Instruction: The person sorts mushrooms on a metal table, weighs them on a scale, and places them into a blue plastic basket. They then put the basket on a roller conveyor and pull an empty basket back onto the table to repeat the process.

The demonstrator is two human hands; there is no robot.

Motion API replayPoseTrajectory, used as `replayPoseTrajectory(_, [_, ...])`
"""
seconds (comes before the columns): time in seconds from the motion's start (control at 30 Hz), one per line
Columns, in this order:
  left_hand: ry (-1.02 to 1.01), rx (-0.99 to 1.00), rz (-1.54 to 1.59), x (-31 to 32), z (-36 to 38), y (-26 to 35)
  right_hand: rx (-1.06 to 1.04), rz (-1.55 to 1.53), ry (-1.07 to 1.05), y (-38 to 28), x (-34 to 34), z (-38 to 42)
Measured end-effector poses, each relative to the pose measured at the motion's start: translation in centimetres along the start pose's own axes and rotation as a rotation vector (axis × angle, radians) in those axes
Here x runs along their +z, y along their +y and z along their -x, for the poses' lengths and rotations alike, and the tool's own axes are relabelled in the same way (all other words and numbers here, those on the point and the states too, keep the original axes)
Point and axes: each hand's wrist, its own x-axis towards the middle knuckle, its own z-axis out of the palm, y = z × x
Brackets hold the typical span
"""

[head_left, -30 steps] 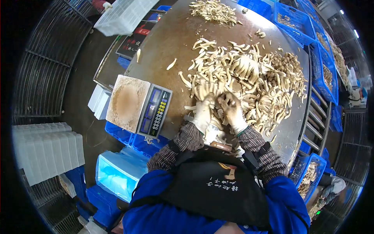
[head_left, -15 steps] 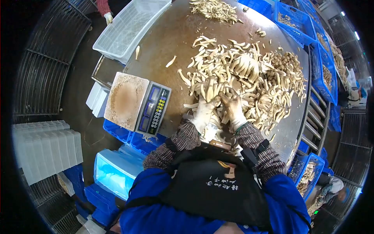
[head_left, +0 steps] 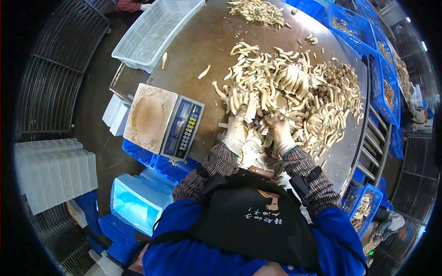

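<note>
My left hand (head_left: 237, 127), in a pale soiled glove, is closed on a bunch of mushrooms (head_left: 243, 99) with pale stems, near the left edge of the pile. Beside it on the right, my right hand (head_left: 278, 128), in a stained glove, has its fingers curled in low over the pile; what they hold is hidden. Around and beyond both hands spreads a heap of long pale mushrooms (head_left: 323, 124). A larger clump (head_left: 293, 79) lies farther back, and brown caps (head_left: 338, 73) show at the right. White scraps (head_left: 249, 155) lie between my wrists.
A scale (head_left: 181, 128) with a dusty platform stands on the left. Behind it is a white crate (head_left: 149, 34), with another person's sleeve (head_left: 129, 5) nearby. Another mushroom pile (head_left: 260, 13) lies at the far side of the metal table (head_left: 207, 41). Blue crates (head_left: 352, 28) and rollers (head_left: 372, 154) line the right.
My hands have moved apart. The left has shifted slightly left with the mushroom bunch, and the right has curled in and shifted slightly down. The other person's hand has moved up and right.
</note>
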Motion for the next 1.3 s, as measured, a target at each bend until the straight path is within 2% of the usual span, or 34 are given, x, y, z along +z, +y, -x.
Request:
replayPoseTrajectory(0.03, [0.062, -0.015, 0.075, 2.9, 0.8, 1.2, 0.448, -0.693, 0.064, -0.2, 0.3, 0.0])
replayPoseTrajectory(0.1, [0.068, 0.019, 0.067, 0.7, -0.1, 0.0, 0.297, -0.565, 0.046, -0.3, 0.1, 0.3])
replayPoseTrajectory(0.13, [0.091, -0.075, -0.085, -3.1, -1.2, -1.5, 0.223, -0.501, 0.044, -0.3, 0.0, 0.5])
replayPoseTrajectory(0.17, [0.058, -0.113, -0.044, -3.0, -0.7, -1.8, 0.198, -0.488, 0.026, -0.4, 0.2, 0.3])
replayPoseTrajectory(0.2, [0.026, -0.153, -0.004, -3.0, -0.2, -2.1, 0.219, -0.497, 0.0, -0.1, 0.3, 0.5])
replayPoseTrajectory(0.3, [0.071, -0.033, -0.052, -1.4, -0.8, -0.2, 0.472, -0.746, -0.101, 0.6, -1.0, 0.2])
replayPoseTrajectory(0.33, [0.088, -0.002, 0.008, 2.1, 0.2, 1.3, 0.52, -0.816, -0.102, 0.8, -1.4, 0.0])
replayPoseTrajectory(0.37, [0.102, 0.029, 0.067, 5.7, 1.2, 2.8, 0.48, -0.831, -0.071, 0.5, -1.1, -0.2])
replayPoseTrajectory(0.43, [-0.127, 0.208, -0.421, 1.9, -0.4, 0.5, 0.376, -0.864, -0.029, -1.5, -0.7, -0.7])
replayPoseTrajectory(0.5, [-0.236, 0.032, -0.345, 1.0, 0.0, 0.3, 0.213, -0.661, -0.072, -0.3, -0.2, -1.1])
replayPoseTrajectory(0.53, [-0.284, -0.058, -0.313, 0.6, 0.2, 0.3, 0.228, -0.7, -0.044, -1.2, -0.4, -1.2])
replayPoseTrajectory(0.6, [-0.291, -0.169, -0.307, -1.5, -0.2, 0.4, 0.457, -0.77, -0.091, -3.4, -1.8, -1.7])
replayPoseTrajectory(0.63, [-0.294, -0.224, -0.305, -2.6, -0.5, 0.5, 0.467, -0.769, -0.078, -3.4, -1.3, -1.3])
replayPoseTrajectory(0.7, [-0.186, -0.08, -0.241, -2.0, 0.0, 1.2, 0.379, -0.756, -0.065, -1.8, 0.0, -0.6])
replayPoseTrajectory(0.77, [-0.018, 0.007, -0.088, -0.3, -0.2, 1.2, 0.34, -0.381, 0.076, -2.8, 0.8, 0.1])
replayPoseTrajectory(0.83, [0.045, -0.021, -0.041, 1.4, 0.0, 1.8, 0.283, -0.824, 0.016, -3.2, 1.3, 0.4])
replayPoseTrajectory(0.87, [0.056, -0.066, -0.039, 2.2, 0.5, 2.2, 0.199, -0.693, 0.005, -1.4, 1.6, 0.3])
replayPoseTrajectory(0.9, [0.051, 0.056, -0.164, 0.7, -0.6, 1.2, 0.177, -0.583, 0.015, 0.5, 1.5, 0.1])
replayPoseTrajectory(0.93, [-0.02, 0.088, -0.38, 0.2, -0.3, 1.0, 0.121, -0.46, 0.045, 1.4, 1.4, -0.1])
replayPoseTrajectory(0.97, [-0.057, 0.074, -0.309, 0.1, -0.3, 0.8, 0.051, -0.358, 0.084, 2.0, 1.1, -0.4])
replayPoseTrajectory(1.0, [-0.06, -0.019, -0.256, -0.4, -0.3, 1.4, -0.009, -0.312, 0.118, 2.5, 1.0, -0.4])
replayPoseTrajectory(1.1, [-0.008, -0.087, -0.169, 1.3, 0.5, 1.0, 0.288, -1.052, 0.137, -3.1, -0.2, -0.8])
replayPoseTrajectory(1.13, [0.052, -0.002, -0.405, 0.9, 0.4, -0.2, 0.353, -0.756, 0.068, -2.4, 0.6, -1.2])
replayPoseTrajectory(1.17, [0.111, 0.088, -0.641, 0.0, 0.0, -1.2, 0.507, -0.823, 0.018, -8.0, -1.4, -1.2])
replayPoseTrajectory(1.2, [0.019, 0.072, -0.799, -2.5, -1.1, -1.6, 0.516, -0.822, 0.016, -6.3, -0.4, -1.1])
replayPoseTrajectory(1.27, [0.034, 0.05, -0.722, -0.7, -0.6, -0.9, 0.523, -0.824, 0.018, -4.3, -0.2, -1.1])
replayPoseTrajectory(1.3, [0.057, 0.031, -0.642, 0.1, -0.4, -0.7, 0.299, -0.268, -0.15, -3.3, -0.8, -1.2])
